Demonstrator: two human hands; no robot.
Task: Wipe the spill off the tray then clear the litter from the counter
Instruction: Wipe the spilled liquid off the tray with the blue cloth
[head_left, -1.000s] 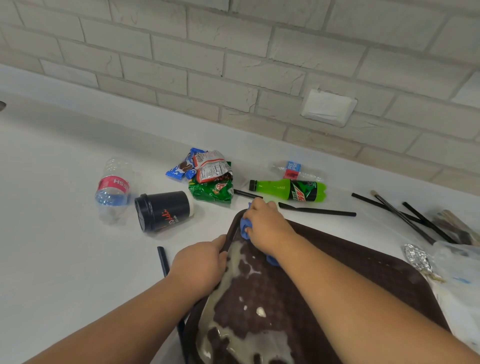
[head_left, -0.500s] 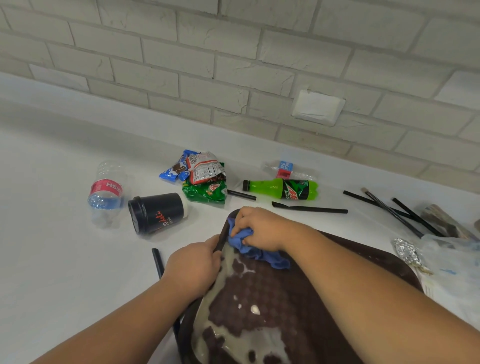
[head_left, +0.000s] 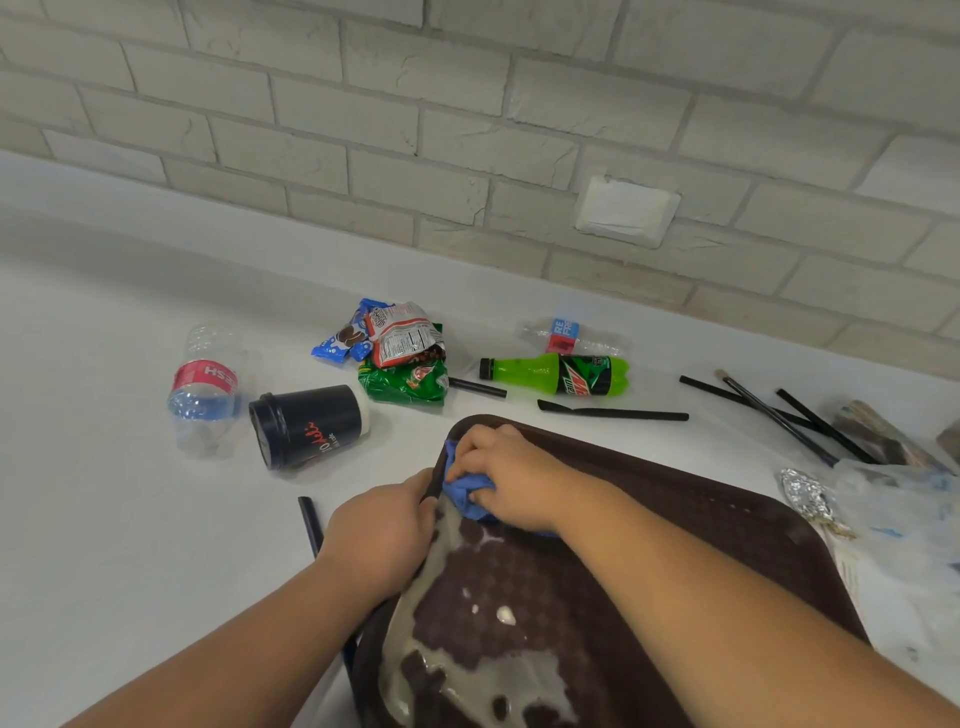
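A dark brown tray lies on the white counter, its left side covered by a milky grey spill. My right hand grips a crumpled blue cloth and presses it on the tray's far left corner. My left hand holds the tray's left rim, fingers curled over the edge. Litter lies beyond: a tipped black paper cup, a clear water bottle, snack wrappers, a green soda bottle and black straws.
A second crushed clear bottle lies against the brick wall. More black straws, a foil ball and a clear plastic bag sit right of the tray. One short straw lies left of my left hand.
My right hand has dragged the blue cloth a little toward me along the tray's left side, bunching it. My left hand keeps its hold on the rim.
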